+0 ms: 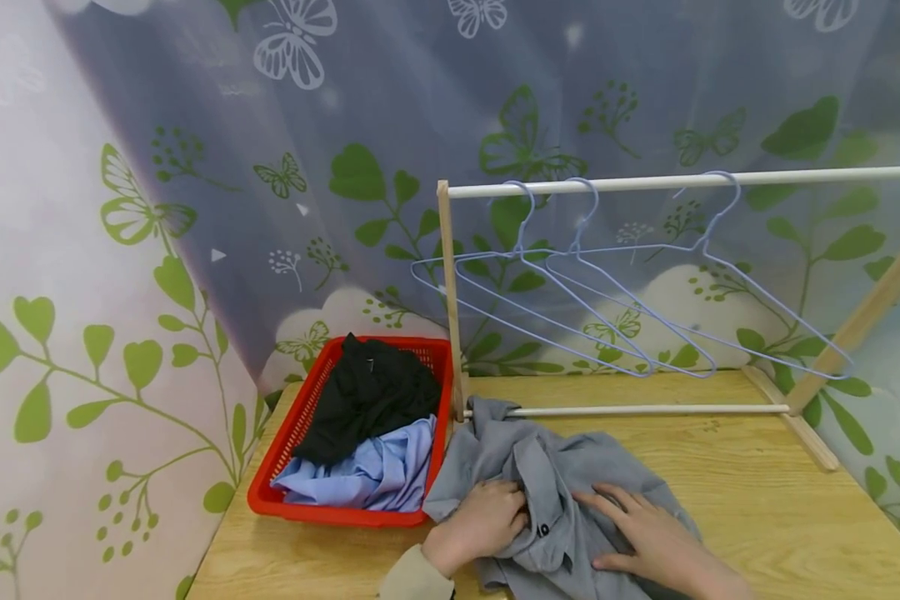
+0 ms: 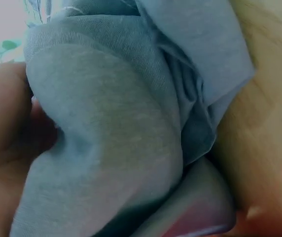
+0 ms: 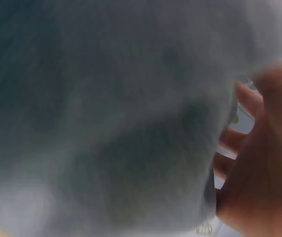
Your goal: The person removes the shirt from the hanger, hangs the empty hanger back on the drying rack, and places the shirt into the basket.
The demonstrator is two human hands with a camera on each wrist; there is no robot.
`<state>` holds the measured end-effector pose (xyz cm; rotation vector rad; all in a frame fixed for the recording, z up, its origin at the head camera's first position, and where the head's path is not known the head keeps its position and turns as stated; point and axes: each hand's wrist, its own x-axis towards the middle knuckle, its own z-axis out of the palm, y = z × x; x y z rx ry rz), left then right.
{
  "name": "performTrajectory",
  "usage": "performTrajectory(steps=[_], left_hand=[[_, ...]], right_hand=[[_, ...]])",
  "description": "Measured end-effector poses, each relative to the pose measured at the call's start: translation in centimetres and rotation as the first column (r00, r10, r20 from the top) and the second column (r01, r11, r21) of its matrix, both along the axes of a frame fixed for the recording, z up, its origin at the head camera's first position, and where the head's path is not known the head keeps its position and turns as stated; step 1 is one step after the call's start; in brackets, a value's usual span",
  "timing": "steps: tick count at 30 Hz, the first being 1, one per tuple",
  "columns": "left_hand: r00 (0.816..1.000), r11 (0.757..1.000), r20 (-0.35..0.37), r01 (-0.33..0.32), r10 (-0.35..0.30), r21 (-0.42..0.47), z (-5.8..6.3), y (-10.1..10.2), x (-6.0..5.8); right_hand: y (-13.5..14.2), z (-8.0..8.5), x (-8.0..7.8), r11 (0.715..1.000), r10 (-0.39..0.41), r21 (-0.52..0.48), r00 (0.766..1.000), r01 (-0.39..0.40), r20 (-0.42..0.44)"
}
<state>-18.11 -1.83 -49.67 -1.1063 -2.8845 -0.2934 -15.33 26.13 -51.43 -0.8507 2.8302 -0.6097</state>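
A crumpled grey shirt lies on the wooden table, with a dark button showing near its middle. My left hand grips the fabric left of the button, its fingers curled into the folds. In the left wrist view, the thumb side of that hand lies against bunched cloth. To the right of the button, my right hand rests on the shirt with fingers spread and slightly bent. Blurred grey cloth fills most of the right wrist view beside the right hand's fingers.
Left of the shirt stands a red basket holding a black garment and a light blue garment. Behind is a rack with a white top rail, a low crossbar and three blue wire hangers. A patterned curtain backs the table.
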Motion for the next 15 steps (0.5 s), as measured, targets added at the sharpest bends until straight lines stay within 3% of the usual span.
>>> performTrajectory(steps=[3,7,9,11,15], left_hand=[[0.998,0.987,0.002,-0.063,0.063,0.149,0.7,-0.2,-0.1],[0.987,0.933,0.050,-0.164,0.156,0.320,1.8,-0.8,0.1],[0.985,0.936,0.049,-0.173,0.166,0.306,2.0,-1.1,0.2],[0.989,0.961,0.041,-0.151,0.145,0.233,1.8,-1.3,0.1],[0.989,0.987,0.111,-0.111,0.099,0.115,0.5,-1.6,-0.5]], right_hand=[[1.0,0.3,0.4,0.999,-0.026,-0.041,0.998,0.024,-0.063],[3.1,0.8,1.4,0.991,-0.007,-0.135,0.989,-0.013,-0.147],[4.0,0.6,2.1,0.988,0.025,-0.148,0.988,-0.048,-0.153],[4.4,0.1,2.7,0.993,0.026,-0.108,0.994,-0.038,-0.107],[3.5,-1.8,3.4,0.996,-0.058,0.059,0.994,0.064,-0.094]])
